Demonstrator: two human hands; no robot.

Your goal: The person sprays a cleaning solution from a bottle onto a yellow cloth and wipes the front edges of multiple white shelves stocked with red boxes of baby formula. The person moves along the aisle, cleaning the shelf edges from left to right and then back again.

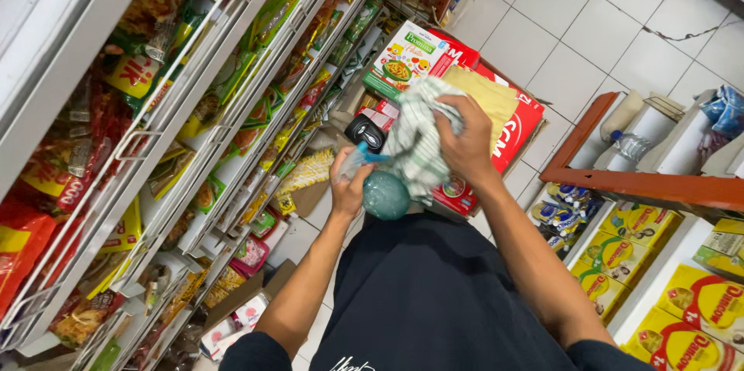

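Note:
My left hand (348, 189) grips a teal, round-bottomed spray bottle (385, 194) with a light blue nozzle, held in front of my dark shirt. My right hand (463, 142) clutches a white and green checked cloth (415, 142) bunched just above the bottle. Both hands are close together at the centre of the view, next to the shop shelves (194, 108) on the left.
The left shelves hold several packets of snacks and sachets behind white wire rails. A red cardboard box (515, 127) with green food boxes (403, 57) stands on the tiled floor ahead. At right an orange-framed rack (643, 185) carries yellow cartons and a water bottle (632, 145).

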